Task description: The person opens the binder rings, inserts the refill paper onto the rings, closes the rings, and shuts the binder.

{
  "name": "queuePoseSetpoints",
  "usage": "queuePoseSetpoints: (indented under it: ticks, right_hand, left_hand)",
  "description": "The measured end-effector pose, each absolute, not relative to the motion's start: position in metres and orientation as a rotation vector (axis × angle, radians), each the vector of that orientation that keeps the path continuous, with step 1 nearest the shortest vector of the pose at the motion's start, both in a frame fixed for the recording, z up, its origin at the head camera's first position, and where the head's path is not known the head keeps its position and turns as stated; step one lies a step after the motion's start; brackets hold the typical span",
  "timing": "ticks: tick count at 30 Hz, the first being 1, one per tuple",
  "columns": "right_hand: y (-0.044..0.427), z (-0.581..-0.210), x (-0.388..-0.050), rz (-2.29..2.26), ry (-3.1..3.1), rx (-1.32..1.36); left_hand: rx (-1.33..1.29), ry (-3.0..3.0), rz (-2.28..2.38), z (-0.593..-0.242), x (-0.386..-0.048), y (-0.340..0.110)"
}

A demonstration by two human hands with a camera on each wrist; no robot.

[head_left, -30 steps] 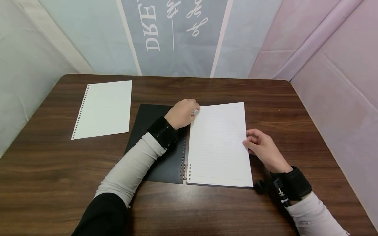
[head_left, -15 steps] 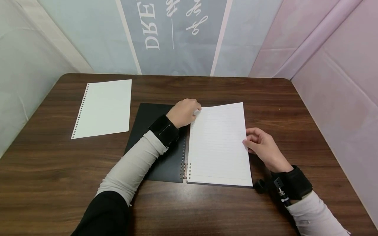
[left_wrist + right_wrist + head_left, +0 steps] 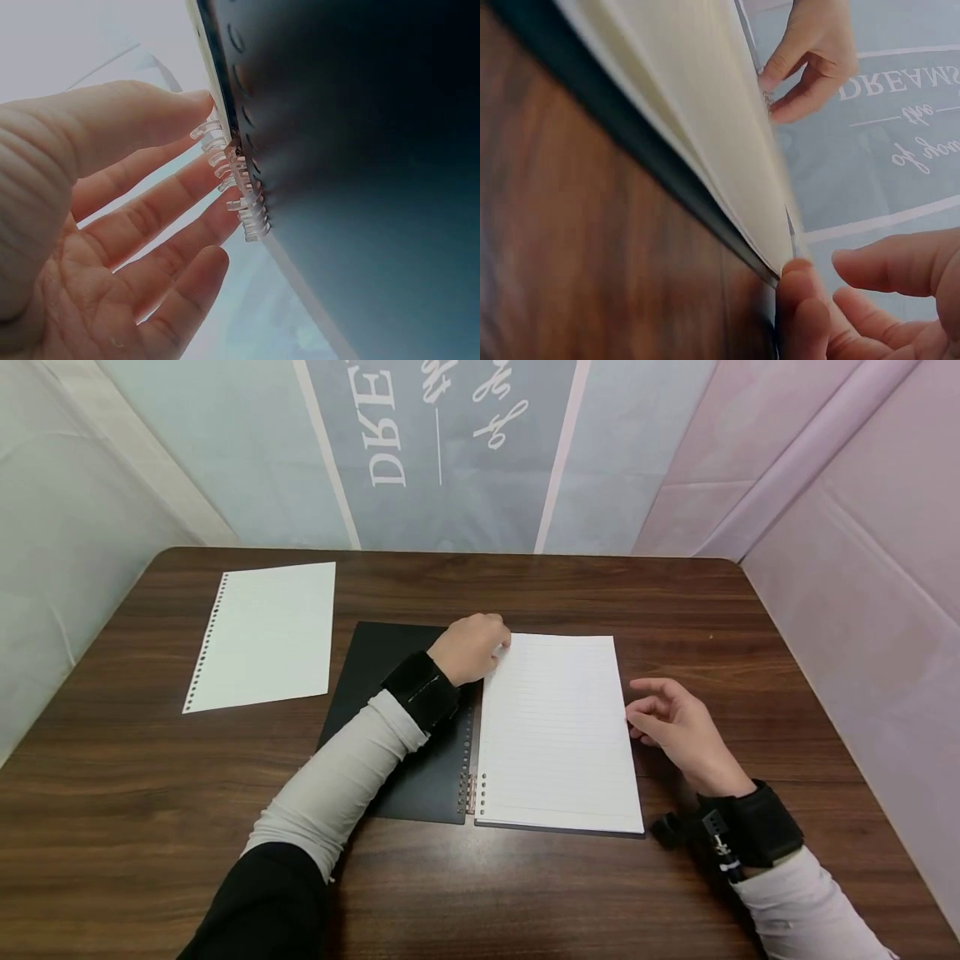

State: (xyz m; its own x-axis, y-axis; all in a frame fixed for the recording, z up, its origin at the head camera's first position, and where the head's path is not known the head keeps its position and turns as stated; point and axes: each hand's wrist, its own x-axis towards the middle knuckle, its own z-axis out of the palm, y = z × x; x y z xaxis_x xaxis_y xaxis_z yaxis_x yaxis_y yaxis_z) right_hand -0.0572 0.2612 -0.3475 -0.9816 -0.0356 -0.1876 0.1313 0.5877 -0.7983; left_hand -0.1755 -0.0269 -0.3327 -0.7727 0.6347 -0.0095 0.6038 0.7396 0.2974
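An open loose-leaf notebook (image 3: 555, 735) lies mid-table, its lined white pages on the right and its black cover (image 3: 427, 785) folded out to the left. At the top of the spine, my left hand (image 3: 471, 647) pinches the binding; the left wrist view has the thumb on one side of the clear rings (image 3: 255, 217) and fingers on the other. My right hand (image 3: 686, 735) is at the right edge of the pages, fingers loosely bent. In the right wrist view its thumb stands apart from the fingers, which are close against the edge; whether they touch it I cannot tell.
A loose white sheet (image 3: 262, 635) with punched holes down its left side lies at the far left of the brown wooden table (image 3: 180, 827). Printed fabric (image 3: 450, 518) hangs behind the table, and pale cloth walls stand at both sides.
My right hand has let go of the page edge and drawn slightly right. The raised upper right corner of the page has settled flat. My left hand stays at the spine.
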Motion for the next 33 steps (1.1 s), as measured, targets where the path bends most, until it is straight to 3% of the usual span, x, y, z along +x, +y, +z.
queuePoseSetpoints:
  ticks: [16, 25, 33]
  right_hand:
    - [0.263, -0.343, -0.054, -1.417, 2.699, -0.129]
    - [0.258, -0.338, -0.054, -0.989, 2.754, -0.407]
    - [0.260, -0.333, -0.055, -0.799, 2.774, -0.479]
  left_hand:
    - [0.991, 2.832, 0.343, -0.330, -0.172, -0.024]
    - [0.965, 2.833, 0.350, -0.330, -0.174, -0.024]
    - [0.921, 2.830, 0.376, -0.329, -0.175, -0.020]
